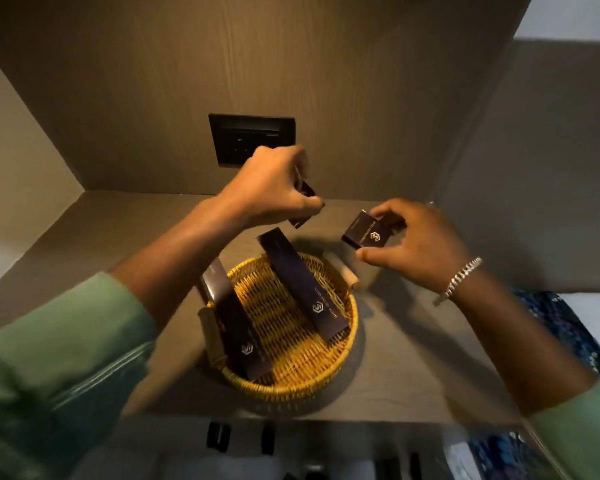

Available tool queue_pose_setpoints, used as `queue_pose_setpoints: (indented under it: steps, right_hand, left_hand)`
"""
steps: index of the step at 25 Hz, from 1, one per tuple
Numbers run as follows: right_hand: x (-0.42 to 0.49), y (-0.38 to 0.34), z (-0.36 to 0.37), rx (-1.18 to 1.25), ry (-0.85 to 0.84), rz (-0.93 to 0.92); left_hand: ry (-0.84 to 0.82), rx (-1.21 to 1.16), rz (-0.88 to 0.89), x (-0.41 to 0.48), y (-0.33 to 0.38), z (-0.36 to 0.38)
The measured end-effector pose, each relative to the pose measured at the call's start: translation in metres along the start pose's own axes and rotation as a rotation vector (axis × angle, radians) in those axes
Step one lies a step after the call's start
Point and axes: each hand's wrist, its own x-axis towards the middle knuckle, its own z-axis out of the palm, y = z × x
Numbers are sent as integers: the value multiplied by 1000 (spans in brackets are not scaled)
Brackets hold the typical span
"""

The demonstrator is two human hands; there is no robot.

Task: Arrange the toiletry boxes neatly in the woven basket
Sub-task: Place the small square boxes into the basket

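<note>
My left hand (274, 188) pinches a small dark box (303, 202). My right hand (416, 244) pinches another small box (366, 233). I see both above the woven basket (329, 382).

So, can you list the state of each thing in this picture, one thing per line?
Round yellow woven basket: upright on the shelf, holding two boxes.
Long dark box on the left: leaning on the basket's rim.
Long dark box in the middle: leaning, tilted.
Small dark box: held in right hand, above the shelf.
Another small dark box: gripped in left hand.
</note>
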Motion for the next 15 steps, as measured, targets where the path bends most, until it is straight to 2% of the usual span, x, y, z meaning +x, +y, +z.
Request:
queue_pose_setpoints:
  steps: [3,5,9,15]
  right_hand:
    - [-52,-34,14,49,-74,-52]
    - [-75,-50,34,47,-129,-52]
    - [-98,-66,70,-131,-213,-28]
    - [-104,-75,92,-324,-116,43]
  left_hand:
    - [-241,-14,-56,-58,-7,-4]
    - [-342,46,-90,-81,-11,12]
    - [-382,254,-74,-94,-18,43]
    - [-277,320,-3,-93,-25,64]
